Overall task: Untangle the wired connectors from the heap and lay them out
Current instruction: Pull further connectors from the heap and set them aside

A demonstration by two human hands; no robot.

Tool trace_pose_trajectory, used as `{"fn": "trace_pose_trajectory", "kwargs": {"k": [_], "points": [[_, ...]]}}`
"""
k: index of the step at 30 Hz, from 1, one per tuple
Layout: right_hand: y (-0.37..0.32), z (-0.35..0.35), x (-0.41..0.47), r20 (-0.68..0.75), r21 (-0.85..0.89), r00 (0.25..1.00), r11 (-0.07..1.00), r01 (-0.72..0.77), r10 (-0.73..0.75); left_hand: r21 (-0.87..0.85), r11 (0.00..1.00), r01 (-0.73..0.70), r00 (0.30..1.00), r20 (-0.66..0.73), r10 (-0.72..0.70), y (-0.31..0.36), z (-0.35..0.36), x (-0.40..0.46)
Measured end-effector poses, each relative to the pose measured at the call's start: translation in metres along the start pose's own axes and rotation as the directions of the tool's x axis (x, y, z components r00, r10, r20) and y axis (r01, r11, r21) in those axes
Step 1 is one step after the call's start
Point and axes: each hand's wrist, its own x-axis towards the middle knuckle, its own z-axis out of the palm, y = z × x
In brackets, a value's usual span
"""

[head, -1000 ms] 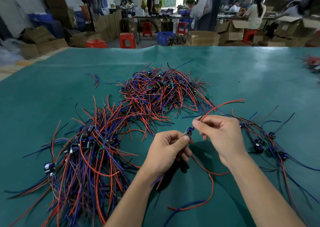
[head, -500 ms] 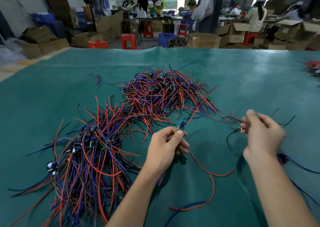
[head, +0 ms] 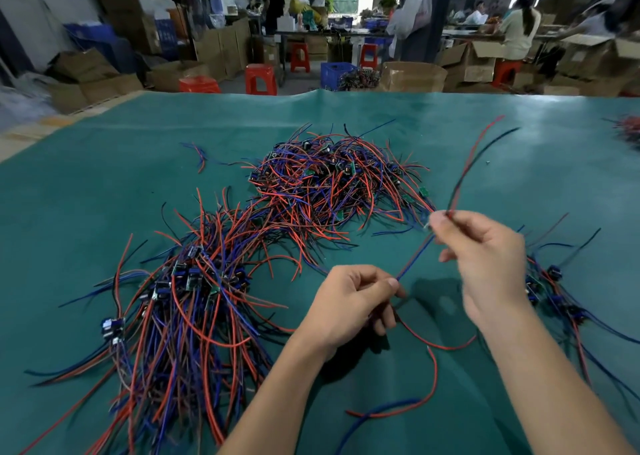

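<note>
Connector wires (head: pixel 414 258): we stretch them between both hands
Left hand (head: pixel 349 307): pinching wires
Right hand (head: pixel 485 257): pinching wires
Heap (head: pixel 332 184): on bench (head: pixel 104 184)

Smooth teal table cover (head: pixel 138 191) with a faint sheen, heap of red and blue plastic-sheathed wires (head: pixel 332 187), small green circuit boards (head: pixel 423 192), matt brown cardboard boxes (head: pixel 412 76), glossy red plastic stools (head: pixel 261 78)

heap (head: pixel 332 191): red-blue tangle, mid-mat | laid-out connectors (head: pixel 554 291): right | wires (head: pixel 415 257): lifted taut
</note>
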Motion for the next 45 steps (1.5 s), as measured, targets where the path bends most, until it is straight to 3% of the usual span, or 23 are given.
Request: {"fn": "trace_pose_trajectory", "kwargs": {"k": [4,7,11,14,16,19,22,25,31,36,41,45], "points": [[-0.046,0.016,0.01,-0.192,0.238,0.981,0.971,0.025,0.022,0.017,1.0,-0.017,1.0,-0.008,0.017,0.002,0.0,-0.001],[-0.09,0.058,0.009,-0.036,0.285,0.998,0.957,0.059,-0.051,0.004,1.0,-0.01,0.999,-0.052,0.01,0.001,0.002,0.0],[-0.105,0.147,-0.024,0.396,0.022,0.917,0.999,0.036,-0.042,0.008,0.997,-0.078,0.99,-0.114,0.078,-0.001,0.001,-0.001],[-0.086,0.199,-0.044,0.582,-0.306,0.806,0.947,0.098,0.105,0.035,0.994,-0.101,0.984,-0.143,0.105,-0.002,-0.004,-0.003],[-0.066,0.211,-0.036,0.579,-0.531,0.789,0.829,0.175,0.205,0.029,0.993,-0.112,0.981,-0.157,0.115,-0.004,-0.006,-0.003],[-0.036,0.196,-0.001,0.42,-0.745,0.883,0.635,0.204,0.208,0.099,0.989,-0.112,0.981,-0.149,0.126,-0.003,-0.005,-0.002],[-0.01,0.16,0.033,0.275,-0.872,0.944,0.462,0.164,0.184,0.082,0.995,-0.049,0.994,-0.097,0.057,0.001,0.0,0.0],[0.013,0.13,0.049,0.29,-0.91,0.936,0.36,0.206,0.198,0.048,0.998,-0.048,0.993,-0.105,0.052,0.0,0.002,0.001],[0.024,0.126,0.058,0.43,-0.861,0.872,0.396,0.318,0.235,0.025,0.999,-0.025,0.994,-0.105,0.027,0.0,0.0,0.002],[0.033,0.118,0.06,0.428,-0.82,0.891,0.479,0.314,0.149,0.024,1.0,-0.019,0.995,-0.094,0.021,0.002,0.0,0.001],[0.03,0.087,0.06,0.374,-0.763,0.922,0.598,0.245,0.1,-0.009,1.0,-0.004,0.994,-0.11,0.003,0.0,0.001,0.002],[0.017,0.044,0.048,0.242,-0.591,0.961,0.806,0.038,0.132,-0.046,0.999,-0.006,0.986,-0.167,-0.002,-0.002,0.0,0.003]]}}
